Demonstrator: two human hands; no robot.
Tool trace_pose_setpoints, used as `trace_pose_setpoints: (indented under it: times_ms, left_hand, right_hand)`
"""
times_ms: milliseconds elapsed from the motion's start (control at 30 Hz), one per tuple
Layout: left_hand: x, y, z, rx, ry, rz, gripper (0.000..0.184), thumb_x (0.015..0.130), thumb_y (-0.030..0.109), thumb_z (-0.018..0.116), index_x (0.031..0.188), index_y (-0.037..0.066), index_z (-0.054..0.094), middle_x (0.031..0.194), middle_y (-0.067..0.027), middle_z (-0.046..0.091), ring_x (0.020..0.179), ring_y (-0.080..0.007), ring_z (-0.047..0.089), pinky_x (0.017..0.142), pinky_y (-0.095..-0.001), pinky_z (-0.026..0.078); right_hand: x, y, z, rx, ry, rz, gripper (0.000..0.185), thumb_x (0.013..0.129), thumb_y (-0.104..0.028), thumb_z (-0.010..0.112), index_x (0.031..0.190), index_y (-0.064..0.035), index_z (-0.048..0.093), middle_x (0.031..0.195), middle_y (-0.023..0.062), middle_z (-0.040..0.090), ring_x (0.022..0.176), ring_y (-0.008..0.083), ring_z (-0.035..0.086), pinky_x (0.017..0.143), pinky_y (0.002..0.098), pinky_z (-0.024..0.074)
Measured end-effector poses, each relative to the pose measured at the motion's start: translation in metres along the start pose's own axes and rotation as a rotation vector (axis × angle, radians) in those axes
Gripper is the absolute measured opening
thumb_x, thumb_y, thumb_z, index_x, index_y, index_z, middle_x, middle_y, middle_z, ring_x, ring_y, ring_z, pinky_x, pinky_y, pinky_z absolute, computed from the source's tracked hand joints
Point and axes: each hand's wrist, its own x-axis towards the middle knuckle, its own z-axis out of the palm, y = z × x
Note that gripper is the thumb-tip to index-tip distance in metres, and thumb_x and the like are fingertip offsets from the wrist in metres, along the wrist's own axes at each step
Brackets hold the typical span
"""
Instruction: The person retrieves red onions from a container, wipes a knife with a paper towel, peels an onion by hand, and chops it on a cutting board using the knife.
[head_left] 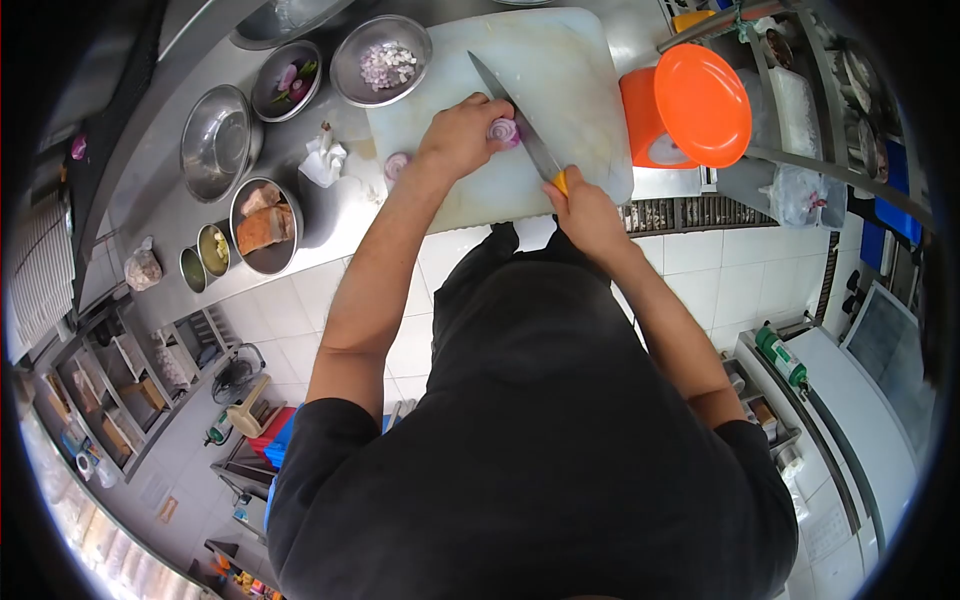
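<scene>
My left hand point(463, 136) is closed round a cut purple onion point(503, 133), its ringed face turned toward the blade. In my right hand point(588, 208) is the yellow handle of a knife point(518, 118), whose long blade points up and left just beside the onion. Both are over a white cutting board point(560, 60). Another onion piece point(397, 166) lies at the board's left edge, near my left wrist. A metal bowl of chopped onion point(387, 66) overlaps the board's upper left corner.
Left of the board are a bowl with onion and green pieces point(287, 80), an empty metal bowl point(216, 143), crumpled tissue point(323, 158), a bowl of meat point(265, 228) and two small cups. An orange container point(645, 120) with its lid point(703, 105) stands right.
</scene>
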Motion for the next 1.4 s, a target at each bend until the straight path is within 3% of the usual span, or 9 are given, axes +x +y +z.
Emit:
trace_pose_setpoints:
  times_ms: [233,467,733,933,1133,1233,1400]
  left_hand:
    - [-0.004,0.003,0.000,-0.008,0.039,-0.019,0.042,0.086,0.017,0.084,0.125,0.016,0.068,0.113,-0.0072,0.069,0.102,-0.0303,0.071,0.089,-0.0420,0.058]
    - [-0.007,0.000,0.004,0.007,0.049,-0.009,0.042,0.086,0.017,0.084,0.125,0.016,0.067,0.112,-0.0070,0.069,0.101,-0.0300,0.071,0.088,-0.0420,0.058]
    - [-0.008,-0.007,0.012,-0.007,0.114,0.006,0.043,0.086,0.018,0.084,0.124,0.014,0.066,0.114,-0.0071,0.069,0.101,-0.0300,0.071,0.089,-0.0418,0.058]
    - [-0.007,-0.011,0.012,-0.020,0.131,0.038,0.044,0.084,0.017,0.085,0.124,0.012,0.065,0.113,-0.0083,0.070,0.106,-0.0305,0.071,0.091,-0.0422,0.058]
    - [-0.009,-0.011,0.013,-0.051,0.164,0.014,0.044,0.083,0.016,0.085,0.122,0.011,0.066,0.116,-0.0085,0.071,0.107,-0.0310,0.071,0.092,-0.0423,0.057]
    - [-0.010,-0.013,0.016,-0.059,0.163,0.006,0.043,0.083,0.015,0.085,0.122,0.011,0.066,0.116,-0.0080,0.071,0.108,-0.0312,0.070,0.093,-0.0422,0.057]
    - [-0.012,-0.011,0.014,-0.061,0.170,-0.017,0.044,0.084,0.013,0.084,0.124,0.011,0.065,0.119,-0.0070,0.070,0.109,-0.0311,0.070,0.094,-0.0427,0.057]
  right_hand:
    - [0.005,-0.022,-0.035,-0.030,0.005,0.007,0.037,0.107,-0.034,0.061,0.113,0.0021,0.054,0.083,0.0287,0.072,0.081,0.0502,0.071,0.072,0.0584,0.0556]
    - [0.020,-0.013,0.003,-0.041,0.033,-0.006,0.038,0.106,-0.035,0.062,0.113,0.0020,0.055,0.083,0.0291,0.072,0.082,0.0497,0.072,0.072,0.0582,0.0561]
    - [0.012,-0.033,-0.027,-0.126,-0.022,0.014,0.039,0.107,-0.036,0.061,0.112,0.0025,0.055,0.082,0.0299,0.071,0.083,0.0496,0.072,0.072,0.0576,0.0566]
    - [0.043,-0.024,0.005,-0.141,0.031,-0.045,0.038,0.107,-0.034,0.060,0.111,0.0038,0.055,0.085,0.0289,0.073,0.086,0.0483,0.073,0.074,0.0572,0.0573]
    - [0.028,-0.051,-0.041,-0.244,-0.044,-0.043,0.038,0.107,-0.034,0.060,0.113,0.0031,0.055,0.086,0.0284,0.073,0.086,0.0483,0.073,0.075,0.0564,0.0576]
    - [0.021,-0.053,-0.018,-0.246,-0.030,0.035,0.039,0.107,-0.035,0.059,0.115,0.0033,0.055,0.088,0.0286,0.074,0.087,0.0475,0.074,0.076,0.0559,0.0580]
    - [0.051,-0.050,-0.006,-0.272,-0.011,-0.020,0.040,0.107,-0.035,0.058,0.118,0.0035,0.052,0.091,0.0290,0.074,0.089,0.0473,0.074,0.078,0.0552,0.0587]
